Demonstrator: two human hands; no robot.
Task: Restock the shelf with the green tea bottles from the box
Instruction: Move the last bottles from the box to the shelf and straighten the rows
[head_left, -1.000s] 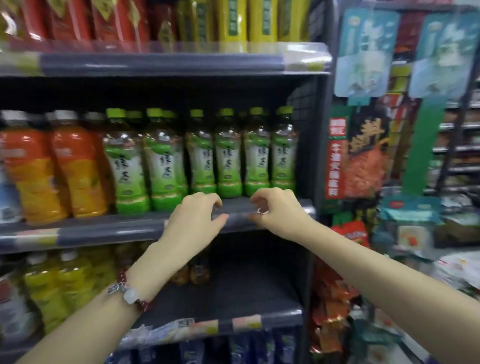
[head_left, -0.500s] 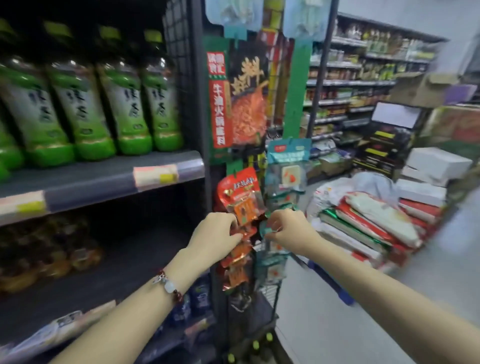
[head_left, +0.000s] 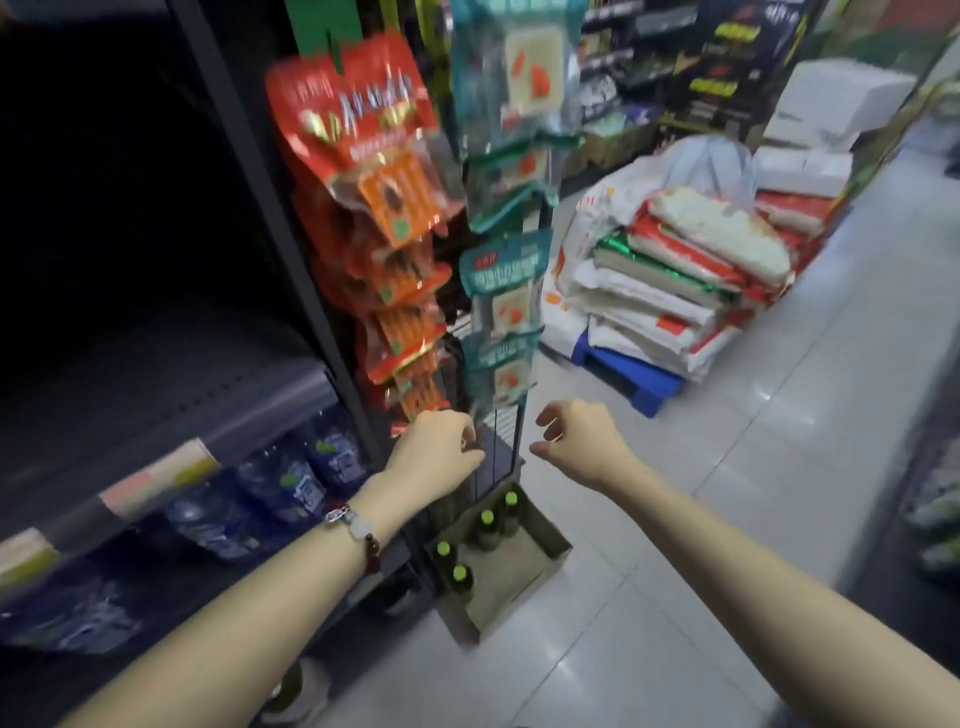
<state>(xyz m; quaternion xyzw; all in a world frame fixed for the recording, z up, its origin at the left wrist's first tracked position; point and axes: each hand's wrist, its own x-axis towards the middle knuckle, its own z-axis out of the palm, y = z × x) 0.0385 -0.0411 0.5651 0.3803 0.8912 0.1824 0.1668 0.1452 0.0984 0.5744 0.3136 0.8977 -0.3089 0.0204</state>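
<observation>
**Both hands empty, box of tea down below**

Both my hands are out in front of me, a little way apart, and they hold nothing. My left hand (head_left: 439, 452) has its fingers curled in loosely, and a bead bracelet (head_left: 356, 525) sits on that wrist. My right hand (head_left: 576, 441) has loose, half-bent fingers too.

From big to small, this is what I see. To my left stands the dark shelf (head_left: 156, 384), with blue packs (head_left: 291, 478) under it. Far off on the floor is a pile of big sacks (head_left: 670, 275). Right ahead of me hang red snack bags (head_left: 374, 171) and teal snack bags (head_left: 506, 291) on a thin wire rack (head_left: 498, 447).

Then comes the thing I want. The box (head_left: 524, 571) sits open on the floor at the foot of the rack, below my hands and closer to me. Inside it stand the green tea bottles (head_left: 485, 530). I count four green caps along the left side of the box. The bottles stand straight up, so their caps point at me.

The box lies under the gap between my hands, a bit nearer my left hand. I think I need to bend and reach straight down, then take a bottle by its neck. The rack wires are close, so I should keep my left hand clear of them.
</observation>
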